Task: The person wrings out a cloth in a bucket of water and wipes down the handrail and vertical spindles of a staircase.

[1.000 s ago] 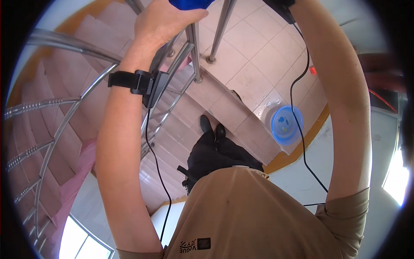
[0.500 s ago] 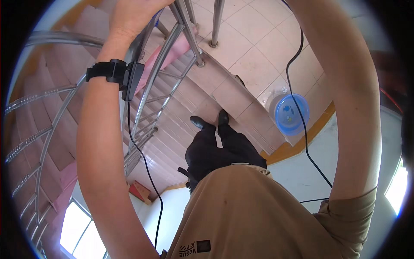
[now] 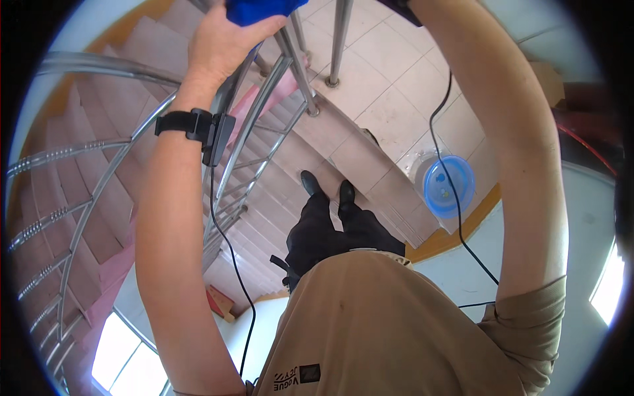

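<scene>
At the top of the view, my left hand (image 3: 221,46) is closed around a deep blue cloth (image 3: 261,10), its thumb along the cloth's lower edge. The cloth lies beside the steel stair railing (image 3: 281,63), and its upper part is cut off by the frame. A black strap with a small black device (image 3: 216,140) sits on my left wrist, with a cable running down from it. My right forearm (image 3: 489,72) reaches up past the top edge, so the hand itself is out of sight.
I stand on tiled stairs (image 3: 317,155) that curve along the railing. A translucent blue basin (image 3: 470,188) stands on the landing at right, near the wall's wooden skirting (image 3: 485,214). A black cable (image 3: 432,125) hangs across it. Another railing (image 3: 99,191) is at left.
My left hand has moved right and down in the view, bringing more of the blue cloth into sight. The right forearm has shifted slightly left, and its wrist strap now shows.
</scene>
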### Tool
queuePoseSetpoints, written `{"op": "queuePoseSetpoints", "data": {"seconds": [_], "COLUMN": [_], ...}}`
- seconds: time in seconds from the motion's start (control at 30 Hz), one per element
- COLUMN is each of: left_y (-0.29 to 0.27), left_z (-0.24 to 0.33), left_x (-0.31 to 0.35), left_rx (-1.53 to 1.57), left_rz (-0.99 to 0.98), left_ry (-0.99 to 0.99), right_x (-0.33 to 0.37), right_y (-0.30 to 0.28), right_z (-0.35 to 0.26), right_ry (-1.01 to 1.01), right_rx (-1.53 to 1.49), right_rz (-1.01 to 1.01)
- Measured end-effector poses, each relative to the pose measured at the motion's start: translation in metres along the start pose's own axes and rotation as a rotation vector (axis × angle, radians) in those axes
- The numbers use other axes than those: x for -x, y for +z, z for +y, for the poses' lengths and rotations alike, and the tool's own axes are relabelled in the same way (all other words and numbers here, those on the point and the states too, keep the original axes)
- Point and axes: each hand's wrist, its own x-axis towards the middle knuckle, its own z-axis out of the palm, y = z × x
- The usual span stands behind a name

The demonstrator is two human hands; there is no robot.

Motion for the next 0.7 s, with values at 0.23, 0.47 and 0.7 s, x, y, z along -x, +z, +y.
{"op": "queuePoseSetpoints", "data": {"seconds": [0.23, 0.47, 0.7], "left_y": [0.01, 0.007, 0.012], "left_z": [-0.035, -0.015, -0.026], "left_x": [-0.004, 0.009, 0.023], "left_rx": [-0.079, -0.129, -0.145], "left_rz": [0.026, 0.049, 0.095], "left_ry": [-0.008, -0.052, 0.082], "right_x": [0.024, 0.081, 0.117], "right_y": [0.014, 0.01, 0.018], "right_z": [-0.01, -0.034, -0.107], "right_ry": [-0.077, 0.068, 0.487], "right_rx": [-0.208, -0.228, -0.622], "right_rz": [0.404, 0.281, 0.289]}}
